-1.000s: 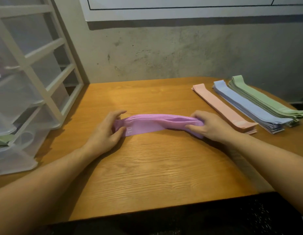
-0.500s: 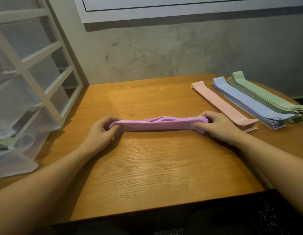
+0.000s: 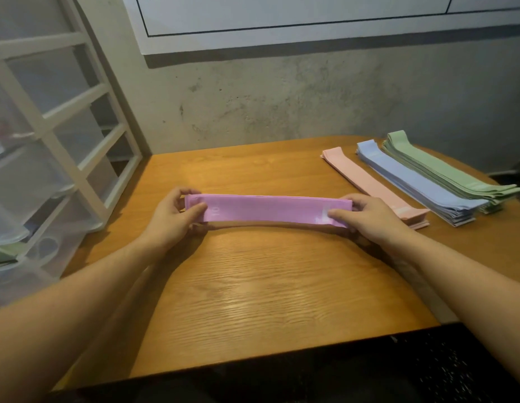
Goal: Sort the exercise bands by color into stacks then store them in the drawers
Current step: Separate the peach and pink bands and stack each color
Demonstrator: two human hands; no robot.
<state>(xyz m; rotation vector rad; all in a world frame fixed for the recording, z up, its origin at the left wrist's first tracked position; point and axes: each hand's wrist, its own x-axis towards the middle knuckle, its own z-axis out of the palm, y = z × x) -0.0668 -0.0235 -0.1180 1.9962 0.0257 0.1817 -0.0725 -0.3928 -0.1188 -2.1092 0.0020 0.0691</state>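
Note:
A stack of purple bands [image 3: 267,210] is held flat and level just above the wooden table [image 3: 253,286], its broad face turned up toward me. My left hand [image 3: 174,219] grips its left end, thumb on top and fingers curled behind. My right hand [image 3: 366,218] grips the right end in the same way. At the back right of the table lie three sorted stacks side by side: pink bands [image 3: 372,184], blue bands [image 3: 413,181] and green bands [image 3: 445,170].
A white drawer unit [image 3: 58,146] with translucent drawers stands at the table's left edge; a lower drawer [image 3: 26,251] is pulled out, with something green inside. A concrete wall and a whiteboard [image 3: 311,16] close off the back. The table's front edge is near me.
The purple stack was bowed and seen edge-on; both hands have pulled it straight, lifted it slightly and turned its flat face up. The camera has moved closer.

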